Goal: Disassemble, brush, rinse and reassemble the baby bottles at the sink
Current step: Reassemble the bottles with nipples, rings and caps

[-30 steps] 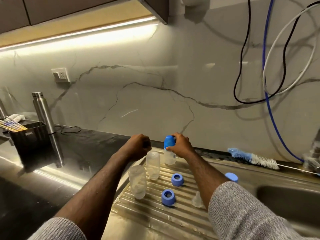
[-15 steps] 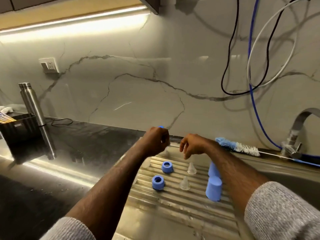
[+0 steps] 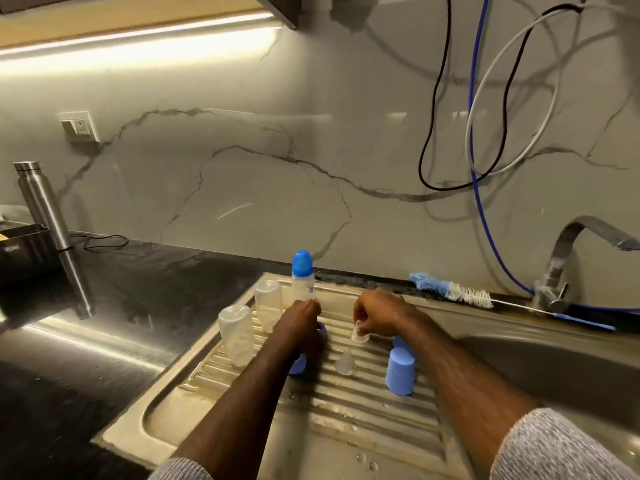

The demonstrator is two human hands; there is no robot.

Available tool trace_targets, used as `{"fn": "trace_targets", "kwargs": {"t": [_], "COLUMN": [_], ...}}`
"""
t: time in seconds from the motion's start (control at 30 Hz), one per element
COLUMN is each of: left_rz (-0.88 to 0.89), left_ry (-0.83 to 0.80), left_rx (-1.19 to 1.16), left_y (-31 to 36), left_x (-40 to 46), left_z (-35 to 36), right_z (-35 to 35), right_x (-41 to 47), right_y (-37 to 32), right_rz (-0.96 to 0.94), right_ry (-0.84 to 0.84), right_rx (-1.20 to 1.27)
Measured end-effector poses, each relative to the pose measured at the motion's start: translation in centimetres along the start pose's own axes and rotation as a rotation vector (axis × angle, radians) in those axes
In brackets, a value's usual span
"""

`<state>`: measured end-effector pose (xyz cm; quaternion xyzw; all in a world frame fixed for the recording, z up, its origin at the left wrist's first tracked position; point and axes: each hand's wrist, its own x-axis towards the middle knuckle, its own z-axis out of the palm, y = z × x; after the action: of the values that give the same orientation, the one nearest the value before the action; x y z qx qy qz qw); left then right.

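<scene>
On the ribbed draining board (image 3: 346,403) my left hand (image 3: 300,323) curls down over a blue screw ring (image 3: 322,330), most of it hidden by the fingers. My right hand (image 3: 377,312) pinches a clear teat (image 3: 359,336) that stands on the board. A second teat (image 3: 345,362) stands free in front of it. Another blue ring (image 3: 298,368) peeks out from under my left forearm. Two clear bottles (image 3: 236,336) (image 3: 268,303) stand upside down at the left. An assembled bottle with a blue cap (image 3: 302,274) stands at the back. Two blue caps (image 3: 400,373) stand by my right wrist.
A blue and white bottle brush (image 3: 450,289) lies along the back rim. The tap (image 3: 568,261) and sink basin (image 3: 554,368) are on the right. A steel flask (image 3: 41,202) and a black box (image 3: 24,244) stand on the dark counter at the left. Cables hang on the wall.
My left hand has left the capped bottle at the back and dropped onto the blue ring. My right hand has come down and taken hold of the teat.
</scene>
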<state>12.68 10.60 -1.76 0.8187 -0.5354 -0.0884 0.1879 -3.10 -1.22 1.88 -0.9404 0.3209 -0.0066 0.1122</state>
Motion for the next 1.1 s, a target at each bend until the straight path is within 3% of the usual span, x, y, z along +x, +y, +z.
{"fn": "trace_targets", "kwargs": {"t": [0.1,0.2,0.27,0.43,0.57,0.8,1.1], "left_rz": [0.083,0.191,0.259,0.361,0.395,0.448,0.469], "left_ry": [0.227,0.58,0.682,0.629,0.503,0.404,0.456], "left_rx": [-0.128,-0.48,-0.641,-0.971,-1.156,-1.041,-0.89], "left_y": [0.3,2.8,4.6,7.4,9.1,9.4,9.2], "left_x": [0.1,-1.4,-2.7,-4.7,-5.2,-5.8,-5.3], "left_z": [0.3,0.2,0.4,1.4,1.8,2.7,3.1], "right_z": [-0.3,-0.7,-0.7,-0.1,1.0,1.3,1.2], "right_x": [-1.2,-3.1,-4.3,-7.9,-10.1,-10.4,-11.1], "right_y": [-0.1,0.1,0.2,1.6,3.0,1.8,2.3], "right_rz": [-0.024,-0.053,-0.084,-0.126,-0.045,-0.098,-0.139], "right_ry": [0.203,0.47,0.588,0.667,0.648,0.674,0.525], "right_rx": [0.137,0.361,0.487,0.725,0.862,0.883,1.349]}}
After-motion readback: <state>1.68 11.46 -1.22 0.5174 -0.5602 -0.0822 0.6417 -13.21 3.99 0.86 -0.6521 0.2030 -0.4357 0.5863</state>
